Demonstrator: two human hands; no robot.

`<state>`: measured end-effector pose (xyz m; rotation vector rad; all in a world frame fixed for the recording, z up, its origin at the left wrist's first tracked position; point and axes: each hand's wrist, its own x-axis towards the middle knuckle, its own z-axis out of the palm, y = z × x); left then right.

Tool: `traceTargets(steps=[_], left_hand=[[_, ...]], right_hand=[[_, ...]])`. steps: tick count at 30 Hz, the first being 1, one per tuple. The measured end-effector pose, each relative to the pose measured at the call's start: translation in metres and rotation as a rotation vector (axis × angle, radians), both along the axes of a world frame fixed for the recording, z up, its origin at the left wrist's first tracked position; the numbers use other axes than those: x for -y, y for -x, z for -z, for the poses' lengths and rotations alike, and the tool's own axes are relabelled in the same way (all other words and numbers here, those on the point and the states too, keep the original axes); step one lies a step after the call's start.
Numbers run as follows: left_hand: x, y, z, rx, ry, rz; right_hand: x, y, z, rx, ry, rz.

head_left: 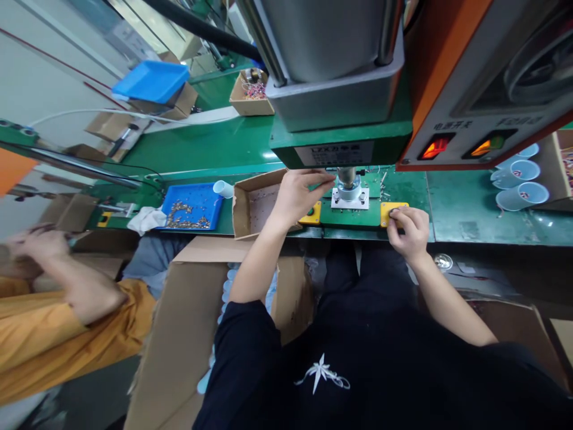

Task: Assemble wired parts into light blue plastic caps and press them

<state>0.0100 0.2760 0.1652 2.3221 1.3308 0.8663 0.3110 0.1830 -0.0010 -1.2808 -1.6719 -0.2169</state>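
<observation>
My left hand (299, 192) reaches toward the round metal fixture (348, 190) under the press ram (346, 175), its fingertips pinched together just left of it; whatever they hold is too small to make out. My right hand (406, 230) rests with curled fingers on the right yellow button box (390, 208), a fingertip on its button. A second yellow button box (312, 214) sits below my left hand. The fixture stands on a white plate (350, 202) on the green machine base (349, 216).
An open cardboard box (250, 206) sits left of my left hand. Farther left are a blue tray (192, 207) of small metal parts and a white cup (222, 189). Stacked cups (521, 182) lie at right. A person in an orange shirt (67, 334) sits at left.
</observation>
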Motion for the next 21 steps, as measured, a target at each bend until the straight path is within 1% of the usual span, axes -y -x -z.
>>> traceTargets(steps=[2, 4, 7, 9, 13, 18, 21], left_hand=[[-0.004, -0.008, -0.012, 0.035, 0.081, 0.04], [-0.006, -0.012, -0.017, 0.052, 0.146, 0.049], [-0.009, -0.015, -0.015, 0.081, 0.219, 0.039], [-0.012, -0.017, -0.012, 0.099, 0.242, 0.037], [-0.018, -0.029, -0.01, 0.069, 0.216, 0.039], [-0.022, -0.043, -0.012, -0.028, 0.165, 0.06], [-0.026, -0.045, -0.014, -0.062, 0.168, 0.071]], right_hand=[[0.0, 0.0, -0.001, 0.004, -0.016, -0.006], [0.001, 0.0, -0.001, 0.004, 0.002, -0.004], [0.001, 0.0, -0.001, 0.001, 0.057, 0.01], [0.001, 0.0, -0.003, 0.005, 0.023, -0.001], [0.001, 0.001, -0.008, 0.017, -0.114, -0.051], [0.001, 0.002, -0.011, 0.032, -0.079, -0.024], [0.001, 0.002, -0.014, 0.023, -0.13, -0.053]])
